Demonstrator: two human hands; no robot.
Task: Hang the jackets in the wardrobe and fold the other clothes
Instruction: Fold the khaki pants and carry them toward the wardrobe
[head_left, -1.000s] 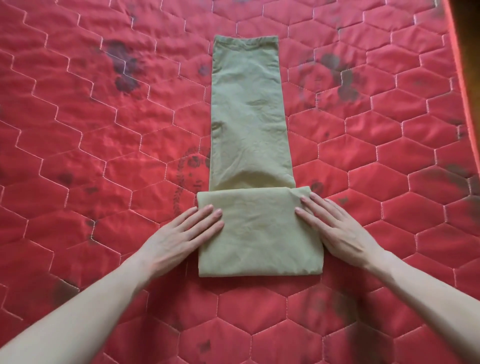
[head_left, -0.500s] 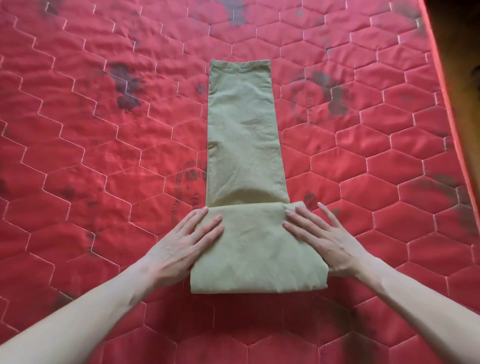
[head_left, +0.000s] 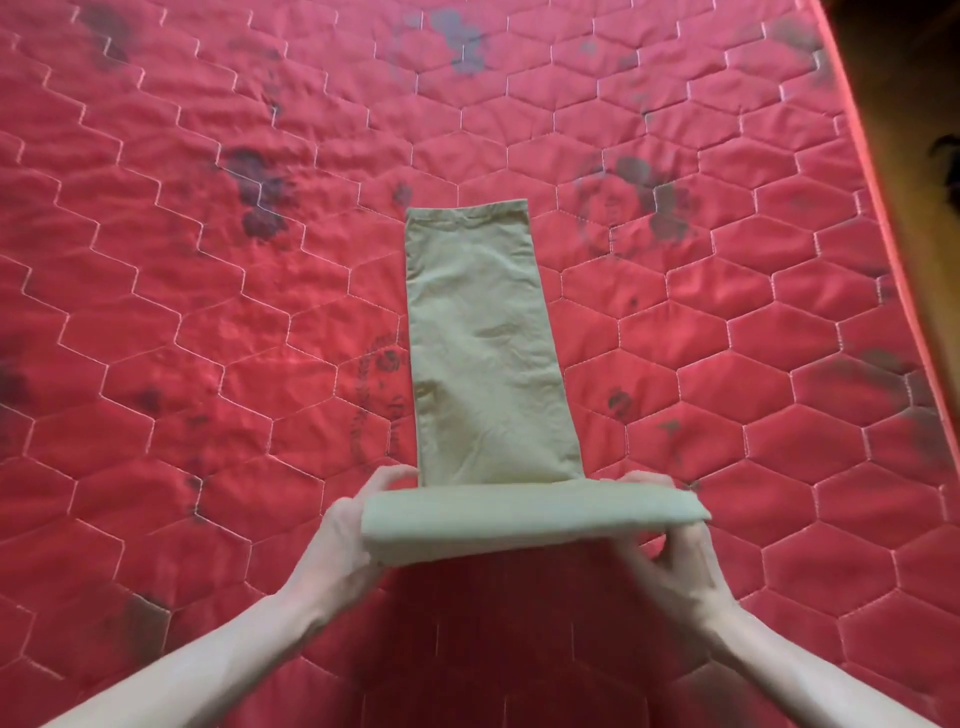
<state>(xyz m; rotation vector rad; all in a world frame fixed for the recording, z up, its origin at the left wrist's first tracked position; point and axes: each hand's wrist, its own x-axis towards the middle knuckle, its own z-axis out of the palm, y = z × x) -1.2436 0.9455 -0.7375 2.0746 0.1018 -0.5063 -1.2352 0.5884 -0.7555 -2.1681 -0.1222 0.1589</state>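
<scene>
Red quilted mattress (head_left: 208, 322) fills pretty much the whole view, hexagon stitching with dark blotchy stains all over it, and a strip of dark floor past the right edge

So what changed: half a second ago both hands were flat on top of the folded near end of the olive trousers (head_left: 488, 343), just pressing it down. Now the left hand (head_left: 337, 535) and right hand (head_left: 685, 551) have gone to the sides of that folded block (head_left: 530, 519) and lifted its near edge off the mattress, you can see the shadow under it. Each grip is clamped on an end of the block, thumb underneath and fingers curled over the top. The long leg part is lying flat on the mattress, running away from me

My read is this is the next roll or fold forward, flipping the thick block onto the flat leg. Probably a couple more turns before this garment is done, and it's a fold item, not a wardrobe one

Stuff I can't make out: most of the fingertips are behind the block, so how deep the hold goes is a guess. No wardrobe, jackets or other clothes in view at all
</scene>
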